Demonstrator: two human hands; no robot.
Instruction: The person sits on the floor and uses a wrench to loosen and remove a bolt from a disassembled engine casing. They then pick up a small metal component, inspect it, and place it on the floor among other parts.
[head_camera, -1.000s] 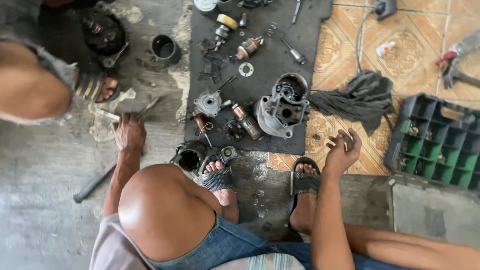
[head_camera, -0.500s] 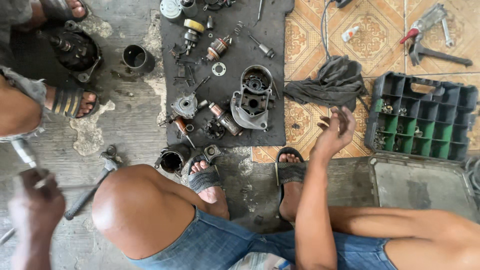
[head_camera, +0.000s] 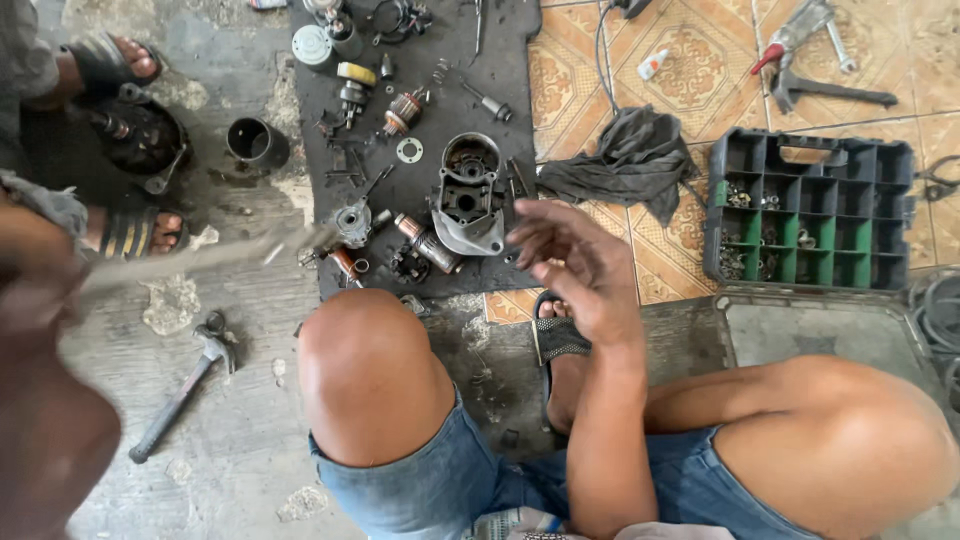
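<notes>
Right hand (head_camera: 580, 268): raised over the near edge of the black mat (head_camera: 505, 90), fingers loosely spread and curled, open and holding nothing.
Nearest thing: the grey metal housing (head_camera: 466, 195) lies on the mat just left of the right hand's fingertips, its round openings facing up; hand and housing are apart.
Left hand (head_camera: 35, 300): at the left edge, blurred and close to the camera; it appears closed around a long thin rod (head_camera: 200, 255) that reaches rightward to the mat's left edge. The blur hides the exact grip.
Small parts: a copper-wound armature (head_camera: 402, 110), a flat washer (head_camera: 409, 150), a yellow-capped piece (head_camera: 355, 75) and a round gear part (head_camera: 352, 222) lie scattered on the mat, left of the housing.
Floor, left: a hammer (head_camera: 185, 385) lies on the concrete (head_camera: 230, 460) near the person's left knee; a black cylindrical cup (head_camera: 255, 142) stands beside the mat.
Floor, right: a dark rag (head_camera: 630, 160) lies crumpled on the patterned tiles, between the mat and a green-and-black compartment tray (head_camera: 810, 210) holding small hardware.
Another person: two sandalled feet (head_camera: 130, 232) show at the upper left, by a dark round motor part (head_camera: 135, 135).
</notes>
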